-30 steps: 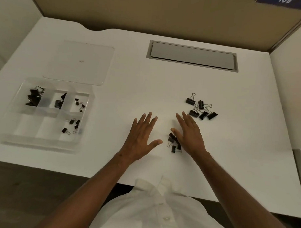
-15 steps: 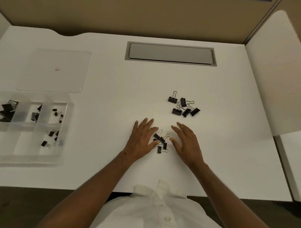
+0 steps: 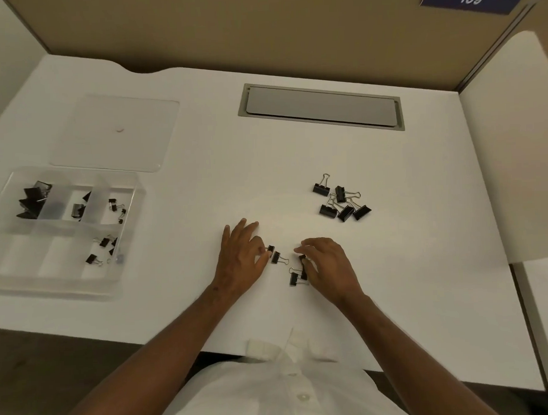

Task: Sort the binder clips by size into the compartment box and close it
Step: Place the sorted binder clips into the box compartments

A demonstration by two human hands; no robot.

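Several small black binder clips [image 3: 276, 257] lie on the white desk [image 3: 203, 185] between my hands. My left hand [image 3: 240, 258] rests flat, fingers apart, thumb tip against the two left clips. My right hand [image 3: 329, 264] is curled, its fingertips pinched on a small clip [image 3: 302, 258]; another small clip [image 3: 294, 278] lies just beside it. A group of medium clips [image 3: 341, 203] sits further right and back. The clear compartment box [image 3: 135, 193] stands open at the left, with large clips [image 3: 33, 200], medium clips [image 3: 78, 210] and small clips [image 3: 103, 242] in separate compartments.
The box's clear lid [image 3: 114, 132] lies flat on the desk behind the box. A grey cable hatch [image 3: 320, 108] is set into the desk at the back. Tan partition walls close off the back and right. The desk's front edge is near my body.
My hands have drawn back and apart on the small pile. The right hand has curled from flat and pinched a clip; the left thumb has pushed two clips leftward.
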